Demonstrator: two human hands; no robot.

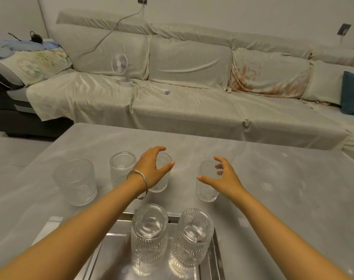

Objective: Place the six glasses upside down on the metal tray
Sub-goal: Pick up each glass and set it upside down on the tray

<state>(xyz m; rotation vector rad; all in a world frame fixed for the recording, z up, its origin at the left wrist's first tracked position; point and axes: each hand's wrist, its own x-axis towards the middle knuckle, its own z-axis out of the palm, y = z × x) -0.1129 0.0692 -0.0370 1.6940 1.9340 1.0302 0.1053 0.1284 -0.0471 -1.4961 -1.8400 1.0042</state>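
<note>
Two ribbed clear glasses stand upside down on the metal tray (111,257) at the near edge: one on the left (149,237), one on the right (193,237). Several glasses stand upright on the grey table beyond it. My left hand (151,168), with a silver bangle on the wrist, curls around the third glass (162,182), fingers apart, not clearly gripping. My right hand (222,178) is spread around the rightmost glass (207,188), fingers apart on either side. Two more glasses stand at the left: a wide one (76,181) and one behind it (121,168).
The grey table (283,178) stretches to the right and far side. A sofa draped in pale sheets (192,110) runs behind it, with a small white fan (121,67) and its cable on the seat. A teal cushion (352,93) sits at the far right.
</note>
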